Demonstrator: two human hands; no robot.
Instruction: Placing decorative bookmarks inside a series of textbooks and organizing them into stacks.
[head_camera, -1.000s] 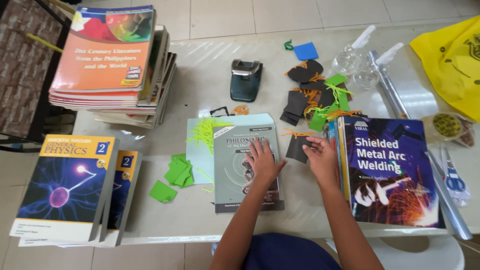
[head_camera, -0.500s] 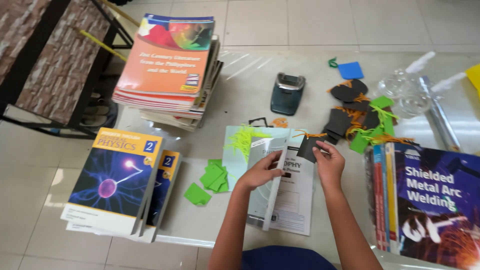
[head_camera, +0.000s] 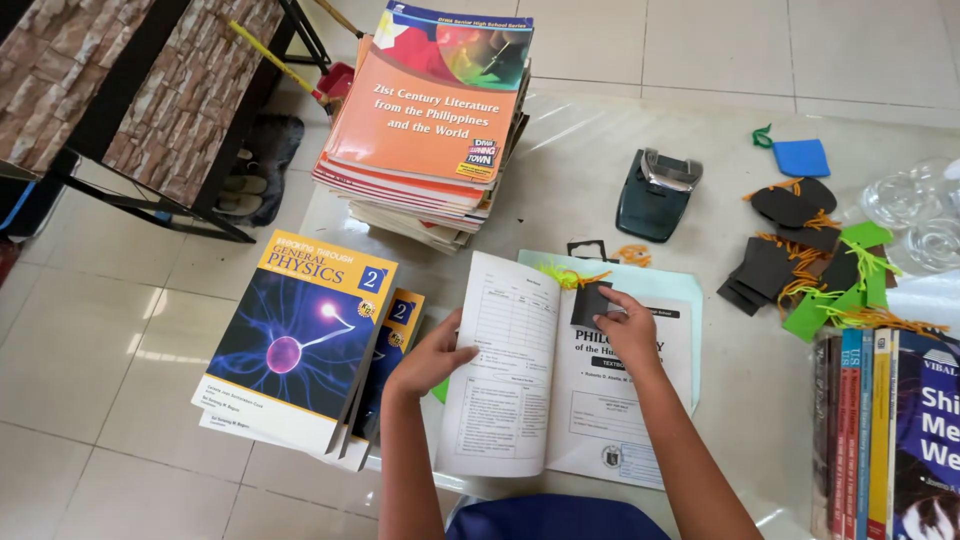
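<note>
An open textbook (head_camera: 560, 400) lies on the white table (head_camera: 590, 150) in front of me, its cover folded back to the left. My left hand (head_camera: 435, 358) grips the edge of that opened cover. My right hand (head_camera: 628, 325) presses a small dark bookmark tag (head_camera: 590, 300) with a yellow-green tassel onto the title page near the spine. A pale blue sheet (head_camera: 672, 290) pokes out from under the book.
A tall stack of textbooks (head_camera: 430, 120) stands at the back left, two physics books (head_camera: 300, 345) at the near left. A hole punch (head_camera: 656, 192), dark and green tasselled tags (head_camera: 815, 270), a blue tag (head_camera: 800, 157), clear glassware (head_camera: 915, 215) and upright books (head_camera: 890, 430) fill the right.
The book's cover went from closed to fully open under my left hand. My right hand brought the dark tag onto the title page. The camera view shifted left.
</note>
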